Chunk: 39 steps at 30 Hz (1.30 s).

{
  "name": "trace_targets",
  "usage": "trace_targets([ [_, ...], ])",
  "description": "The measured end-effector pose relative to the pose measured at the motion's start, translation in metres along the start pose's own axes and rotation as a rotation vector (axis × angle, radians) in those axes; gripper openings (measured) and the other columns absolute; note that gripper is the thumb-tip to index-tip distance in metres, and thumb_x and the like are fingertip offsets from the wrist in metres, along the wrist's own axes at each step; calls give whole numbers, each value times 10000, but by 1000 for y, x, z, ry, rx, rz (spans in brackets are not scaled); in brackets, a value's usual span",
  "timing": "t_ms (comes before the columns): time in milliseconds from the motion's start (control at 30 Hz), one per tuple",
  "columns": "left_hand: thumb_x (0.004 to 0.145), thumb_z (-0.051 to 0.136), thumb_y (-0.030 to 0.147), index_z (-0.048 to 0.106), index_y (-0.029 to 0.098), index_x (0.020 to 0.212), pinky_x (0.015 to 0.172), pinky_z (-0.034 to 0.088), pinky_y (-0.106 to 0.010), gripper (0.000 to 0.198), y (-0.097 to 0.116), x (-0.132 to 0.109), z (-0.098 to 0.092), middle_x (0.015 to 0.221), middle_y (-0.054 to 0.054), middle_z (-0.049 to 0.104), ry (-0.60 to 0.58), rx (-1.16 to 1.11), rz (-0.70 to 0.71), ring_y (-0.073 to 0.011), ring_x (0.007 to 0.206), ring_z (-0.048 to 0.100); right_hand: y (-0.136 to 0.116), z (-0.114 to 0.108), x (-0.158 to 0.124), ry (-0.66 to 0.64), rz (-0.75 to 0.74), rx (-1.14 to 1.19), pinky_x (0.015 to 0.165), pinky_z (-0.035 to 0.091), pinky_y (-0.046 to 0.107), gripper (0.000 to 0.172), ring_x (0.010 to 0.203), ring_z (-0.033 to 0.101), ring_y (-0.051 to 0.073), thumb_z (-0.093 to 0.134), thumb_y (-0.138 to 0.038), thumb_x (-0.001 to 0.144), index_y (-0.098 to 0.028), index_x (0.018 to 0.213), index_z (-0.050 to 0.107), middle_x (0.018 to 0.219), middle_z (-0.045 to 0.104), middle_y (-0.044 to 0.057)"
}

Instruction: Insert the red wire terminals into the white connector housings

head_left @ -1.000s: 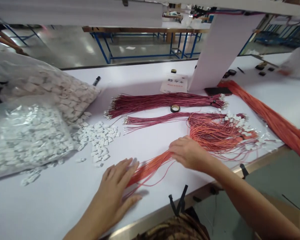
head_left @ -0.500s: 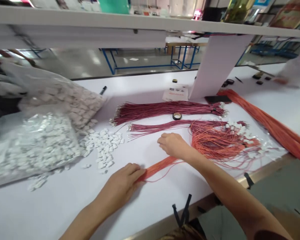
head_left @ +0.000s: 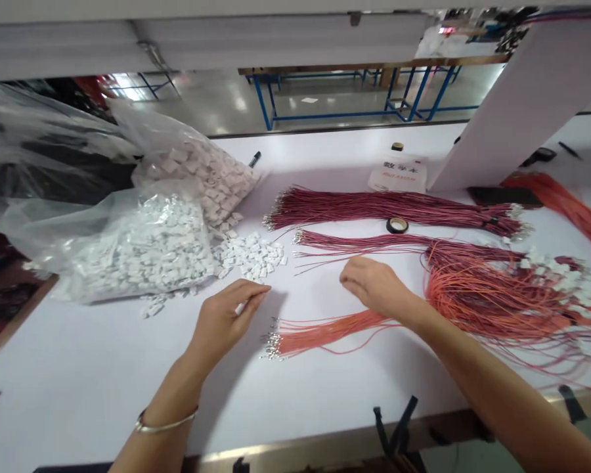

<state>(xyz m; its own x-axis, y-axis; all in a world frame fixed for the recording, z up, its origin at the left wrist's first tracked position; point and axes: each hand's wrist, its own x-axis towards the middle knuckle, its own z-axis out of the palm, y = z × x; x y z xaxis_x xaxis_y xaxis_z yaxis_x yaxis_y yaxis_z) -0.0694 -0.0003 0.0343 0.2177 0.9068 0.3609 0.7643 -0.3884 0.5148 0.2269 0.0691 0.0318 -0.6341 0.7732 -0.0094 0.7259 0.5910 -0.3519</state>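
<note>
My left hand (head_left: 226,318) is above the table, thumb and forefinger pinched together; anything between them is too small to see. Just beyond it lies a loose pile of white plastic connector housings (head_left: 256,255). To its right, the orange wires (head_left: 325,332) lie flat, their crimped metal terminals (head_left: 272,345) fanned at the left end. My right hand (head_left: 372,284) is over the far side of these wires, its fingers curled closed and their contents hidden. Close beyond it are the tips of a thin bundle of dark red wires (head_left: 354,242).
Clear bags of white housings (head_left: 152,243) and pinkish housings (head_left: 204,174) stand at left. A thick dark red wire bundle (head_left: 364,207), a black tape roll (head_left: 396,225) and a notebook (head_left: 398,173) lie behind. Tangled orange wires (head_left: 487,289) spread at right. A white panel (head_left: 522,98) rises behind.
My left hand has let go of the orange wires' end and lifted off toward the white housings, uncovering the terminals. My right hand stays near the same wires. The view has shifted left.
</note>
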Motion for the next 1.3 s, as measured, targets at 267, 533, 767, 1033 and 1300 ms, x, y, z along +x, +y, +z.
trace_targets([
  [267,949,520,203,728,185,1009,694,544,-239,217,13,-5,20,871,-64,741,-150,-106,171,-142,776,691,-57,14,-9,-183,-324,-323,775,420,368,168,850,615,230,526,-48,876,-118,872,678,869,664,119],
  [533,936,534,278,713,245,1077,831,558,-327,230,2,-20,32,1029,-72,703,-42,-41,178,-200,910,680,-52,26,8,-79,-203,-297,734,462,335,138,836,646,224,534,-81,857,-92,909,661,892,691,151],
  [767,930,539,302,713,234,1070,792,565,-326,233,12,-16,41,1011,-81,717,-105,-8,270,-210,890,686,-39,38,7,235,342,101,683,426,261,111,802,625,158,506,-195,893,-181,914,614,915,692,34],
  [1033,952,527,241,701,203,1104,679,518,-235,234,21,-16,53,908,-74,689,-272,-100,362,-156,787,648,-44,46,7,200,121,46,722,416,272,148,859,608,161,464,-191,970,-174,970,611,1013,664,56],
  [1300,961,502,258,708,230,1096,697,532,-240,248,16,-20,51,935,-77,717,-265,-100,341,-172,833,670,-8,-37,-23,-114,22,-179,683,358,273,222,835,609,169,483,-170,965,-165,892,693,936,707,66],
])
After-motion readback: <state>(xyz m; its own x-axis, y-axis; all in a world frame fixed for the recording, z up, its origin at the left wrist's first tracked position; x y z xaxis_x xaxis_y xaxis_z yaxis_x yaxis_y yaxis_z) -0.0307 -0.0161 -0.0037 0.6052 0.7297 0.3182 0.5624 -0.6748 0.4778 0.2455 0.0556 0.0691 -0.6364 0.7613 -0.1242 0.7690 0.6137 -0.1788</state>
